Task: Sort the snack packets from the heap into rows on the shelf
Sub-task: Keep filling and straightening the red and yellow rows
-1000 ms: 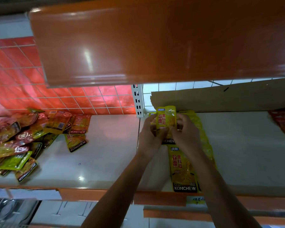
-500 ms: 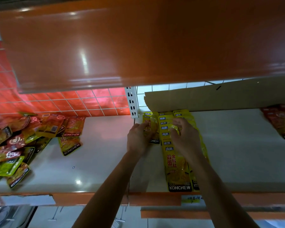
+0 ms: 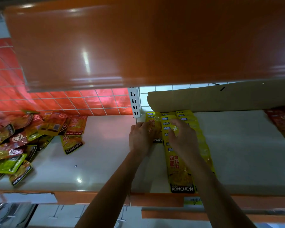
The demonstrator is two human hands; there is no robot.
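Snack packets (image 3: 179, 170), yellow, lie under both hands. The left hand (image 3: 142, 137) rests its fingers on the leftmost one. The right hand (image 3: 183, 139) curls over the row, grasp unclear. They line the shelf (image 3: 237, 153); the heap (image 3: 23, 137) lies well left.

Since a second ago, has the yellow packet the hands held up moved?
Yes. The yellow packet went left, toward the white slotted post, and now lies flat on the shelf.

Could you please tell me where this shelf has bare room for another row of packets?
Bare shelf lies between the mixed heap and the left hand, and between the yellow rows and the red packets. Crowded at the heap and around the yellow rows.
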